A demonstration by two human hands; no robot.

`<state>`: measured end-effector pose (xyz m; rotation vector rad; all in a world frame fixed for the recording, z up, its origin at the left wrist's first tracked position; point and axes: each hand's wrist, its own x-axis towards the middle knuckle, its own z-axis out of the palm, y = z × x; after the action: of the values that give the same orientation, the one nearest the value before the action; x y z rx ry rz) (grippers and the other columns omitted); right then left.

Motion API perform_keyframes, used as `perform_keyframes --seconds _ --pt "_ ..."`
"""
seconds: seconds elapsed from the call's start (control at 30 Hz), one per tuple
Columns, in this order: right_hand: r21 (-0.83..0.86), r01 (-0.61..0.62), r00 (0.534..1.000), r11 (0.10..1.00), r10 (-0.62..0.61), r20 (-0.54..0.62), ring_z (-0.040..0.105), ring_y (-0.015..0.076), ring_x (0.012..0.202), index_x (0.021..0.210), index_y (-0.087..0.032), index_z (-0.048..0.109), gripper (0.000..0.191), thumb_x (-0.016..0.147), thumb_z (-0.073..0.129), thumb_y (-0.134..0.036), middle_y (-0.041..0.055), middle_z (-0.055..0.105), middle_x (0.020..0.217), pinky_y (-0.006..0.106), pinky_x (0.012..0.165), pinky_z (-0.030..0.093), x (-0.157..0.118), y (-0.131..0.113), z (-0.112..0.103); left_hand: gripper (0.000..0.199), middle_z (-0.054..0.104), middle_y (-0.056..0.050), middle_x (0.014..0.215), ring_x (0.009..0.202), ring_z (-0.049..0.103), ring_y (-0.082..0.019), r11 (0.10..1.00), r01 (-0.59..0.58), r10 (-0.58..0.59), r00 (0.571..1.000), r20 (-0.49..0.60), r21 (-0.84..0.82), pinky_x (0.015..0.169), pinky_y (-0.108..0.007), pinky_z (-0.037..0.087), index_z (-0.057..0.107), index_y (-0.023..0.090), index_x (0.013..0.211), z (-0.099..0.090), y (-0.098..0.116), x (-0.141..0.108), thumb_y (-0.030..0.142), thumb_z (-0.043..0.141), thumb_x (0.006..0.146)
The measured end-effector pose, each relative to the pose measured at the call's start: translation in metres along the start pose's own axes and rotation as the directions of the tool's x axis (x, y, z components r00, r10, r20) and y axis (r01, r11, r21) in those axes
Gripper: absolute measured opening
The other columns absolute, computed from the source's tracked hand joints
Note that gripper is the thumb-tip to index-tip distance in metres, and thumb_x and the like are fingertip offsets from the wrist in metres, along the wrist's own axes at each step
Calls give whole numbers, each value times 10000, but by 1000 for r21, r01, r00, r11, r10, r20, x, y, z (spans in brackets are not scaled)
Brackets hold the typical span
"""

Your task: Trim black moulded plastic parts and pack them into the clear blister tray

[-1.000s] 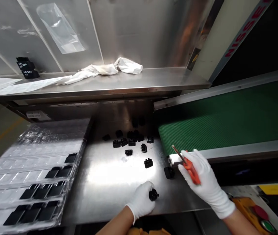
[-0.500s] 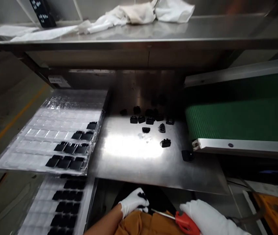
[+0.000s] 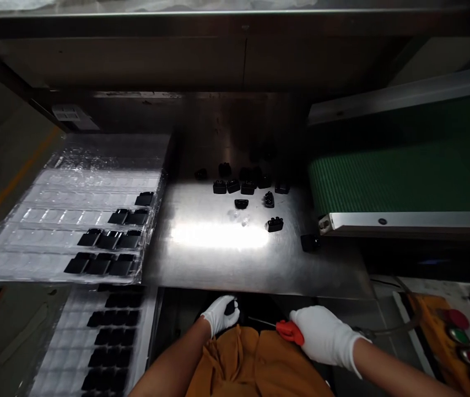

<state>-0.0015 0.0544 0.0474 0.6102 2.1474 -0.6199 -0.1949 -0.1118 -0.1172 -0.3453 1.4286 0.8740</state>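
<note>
Okay, down at the bottom middle of the frame, the left hand [image 3: 219, 315] wears a thin white cloth glove. Its grip is closed, and the fingers pinch a small black piece [image 3: 231, 307]. The piece is mostly hidden by the fingers, so its shape is hard to see. Just to the right, the right hand [image 3: 324, 336] wears the same kind of glove. Its grip is closed too, wrapped around a tool [image 3: 289, 332] with a fat orange-red handle and a thin metal stick that points left, toward the left hand but not touching it.

Both hands are held over an orange cloth [image 3: 255, 364] on the person's lap, just below the front edge of a shiny steel surface [image 3: 218, 264]. On that surface, at the upper middle of the frame, sit many chunky black plastic pieces [image 3: 235, 187] with bumps on top. Most are in a loose bunch, and a few lie apart. A flat black block [image 3: 309, 242] sits at the right, near the end of a green ribbed belt [image 3: 392, 171] with a metal rail [image 3: 404, 220].

At the left are clear plastic trays [image 3: 65, 209] with rows of little pockets, and many pockets hold flat black pieces. At the lower right is a yellow-orange box with round red and green buttons [image 3: 458, 318].
</note>
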Motion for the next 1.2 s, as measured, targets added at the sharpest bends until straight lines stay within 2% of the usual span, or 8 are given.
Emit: perform_keyframes --seconds 0.2,0.3,0.4,0.53,0.67,0.8,1.0,1.2 --pt "17 -30 1000 999 30 1 718 348 788 899 -171 699 227 705 583 -186 135 754 863 360 629 441 -2 1 -5 217 622 -8 842 676 588 -111 932 -9 27 999 -44 362 608 -266 525 609 134 959 8 2 3 347 584 929" --pt "28 -46 999 999 47 -20 716 349 795 888 -173 692 198 741 566 -218 136 750 870 366 634 439 -3 1 -10 159 632 -11 848 747 604 -142 813 -126 160 987 -10 569 723 -323 530 614 134 913 9 2 2 250 688 833" --pt "36 -57 998 998 58 -33 715 345 792 894 -179 687 196 760 555 -235 132 748 872 368 639 442 -1 1 -15 348 662 -48 908 913 626 -232 653 -267 296 951 85 708 907 -393 478 627 162 938 7 5 -1 119 785 630" --pt "32 -72 997 997 73 -15 716 361 796 875 -162 706 200 726 580 -208 152 747 858 373 637 449 3 3 -15 525 670 -110 1093 1114 584 -346 474 -423 378 890 255 772 1042 -435 383 646 206 1024 3 12 -7 83 774 530" --pt "44 -65 998 997 65 3 718 359 799 861 -165 714 206 710 575 -179 146 752 861 361 625 440 6 6 -11 530 673 -66 1175 1156 575 -327 375 -551 358 828 432 745 1053 -380 396 670 270 1020 4 21 -17 159 804 519" --pt "64 -37 999 997 36 8 716 332 770 850 -183 707 197 707 572 -169 119 753 845 340 605 420 5 9 -15 516 688 -50 1148 1145 578 -321 318 -590 343 801 490 742 1041 -371 409 680 285 1025 6 25 -19 197 816 535" --pt "69 -21 1000 997 21 9 708 313 749 844 -192 698 182 718 567 -183 107 748 827 328 591 395 0 7 -26 265 679 -85 1052 1034 620 -300 285 -474 331 864 378 833 990 -474 431 675 200 1010 -1 18 -4 213 708 747" --pt "36 11 999 999 -13 45 710 338 798 889 -179 705 229 692 590 -192 120 749 870 345 625 420 -1 -2 -18 255 649 -48 1061 978 621 -219 411 -325 282 934 221 852 905 -435 512 634 151 1050 -5 12 9 330 661 872"
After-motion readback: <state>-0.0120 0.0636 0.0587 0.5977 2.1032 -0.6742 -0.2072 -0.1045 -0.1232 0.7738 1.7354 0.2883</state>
